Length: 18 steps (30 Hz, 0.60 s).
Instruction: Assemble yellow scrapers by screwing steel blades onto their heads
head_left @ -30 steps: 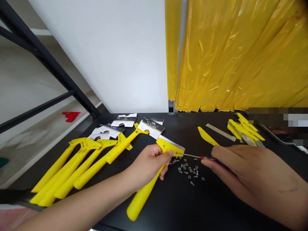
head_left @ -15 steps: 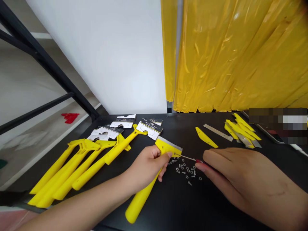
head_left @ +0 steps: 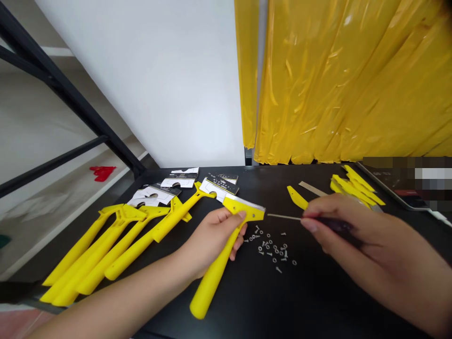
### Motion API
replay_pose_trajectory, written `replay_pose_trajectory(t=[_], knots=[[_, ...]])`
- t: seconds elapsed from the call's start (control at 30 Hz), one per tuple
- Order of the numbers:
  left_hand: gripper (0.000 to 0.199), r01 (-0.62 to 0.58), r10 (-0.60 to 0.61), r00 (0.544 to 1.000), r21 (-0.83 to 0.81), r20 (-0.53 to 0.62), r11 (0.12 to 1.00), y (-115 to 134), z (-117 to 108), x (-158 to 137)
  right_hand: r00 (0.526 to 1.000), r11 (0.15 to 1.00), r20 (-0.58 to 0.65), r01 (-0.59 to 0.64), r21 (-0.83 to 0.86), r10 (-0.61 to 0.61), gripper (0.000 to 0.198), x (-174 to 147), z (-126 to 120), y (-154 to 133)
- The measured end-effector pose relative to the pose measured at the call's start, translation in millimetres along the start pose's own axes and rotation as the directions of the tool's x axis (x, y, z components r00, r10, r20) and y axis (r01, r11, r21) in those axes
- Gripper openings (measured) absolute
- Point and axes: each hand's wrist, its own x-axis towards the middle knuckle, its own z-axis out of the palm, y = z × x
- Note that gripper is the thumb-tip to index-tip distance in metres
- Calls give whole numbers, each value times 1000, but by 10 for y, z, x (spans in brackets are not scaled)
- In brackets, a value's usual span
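- Background: a white panel (head_left: 151,84) and yellow sheeting (head_left: 335,84) rise behind a black table (head_left: 268,306), beyond the left hand (head_left: 221,235) and the right hand (head_left: 367,245).
- Left of the left hand: yellow handles (head_left: 109,258) lie side by side; printed cards (head_left: 189,180) lie farther off.
- Left hand: closed around the neck of a yellow scraper (head_left: 226,254), thumb against its head; the handle slopes below the palm. A metal blade (head_left: 249,204) lines the far edge.
- Right of the left thumb: a screw (head_left: 253,215) shows in the scraper's corner. Half a second ago the screwdriver (head_left: 286,216) met this corner; its tip now stands just beside it, apart, suggesting that turning there has paused. Tightness cannot be told.
- Between the hands: loose screws and rings (head_left: 275,247) lie scattered.
- Right hand: thumb and forefinger pinch the screwdriver; the remaining fingers are largely hidden.
- Beyond the right hand: a yellow strip (head_left: 296,197), a metal strip (head_left: 312,188) and piled yellow pieces (head_left: 355,188).
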Motion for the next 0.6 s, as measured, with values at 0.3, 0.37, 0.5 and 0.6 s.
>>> replay_pose_trajectory(t=[0.3, 0.37, 0.5, 0.6], knots=[[25, -62, 54, 998, -217, -45, 974, 85, -60, -29, 993, 990, -31, 115, -75, -118, 22, 126, -73, 121], [29, -55, 50, 998, -232, -29, 971, 102, -66, -36, 985, 985, 88, 157, -66, -151, 20, 143, 25, 185], [30, -87, 88, 996, -178, -2, 980, 143, -81, -56, 935, 980, 306, 195, -31, -176, 29, 42, 254, 309], [30, -104, 106, 994, -135, 5, 985, 157, -89, -77, 889, 975, 414, 221, -20, -194, 42, -36, 342, 334]])
